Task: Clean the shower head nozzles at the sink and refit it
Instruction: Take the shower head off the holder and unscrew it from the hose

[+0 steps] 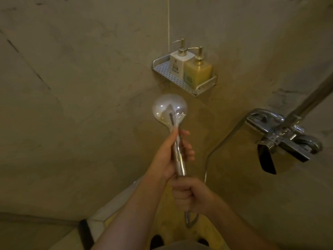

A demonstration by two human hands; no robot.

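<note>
A chrome shower head (169, 110) with a round head points up and away from me, its shiny back toward the camera. My left hand (173, 152) grips its handle, thumb laid along the stem. Just below the handle's end, my right hand (187, 194) is curled round the joint where the metal hose (212, 150) meets the handle. The hose hangs out under my right fist, loops low and rises to the chrome mixer tap (282, 134) on the right wall. The nozzle face is hidden from me.
A perforated metal corner shelf (201, 85) holds a white pump bottle (180, 62) and a yellow pump bottle (198, 72). A riser pipe (313, 94) climbs from the mixer. Beige tiled walls meet in the corner; a low white ledge (100, 217) lies below left.
</note>
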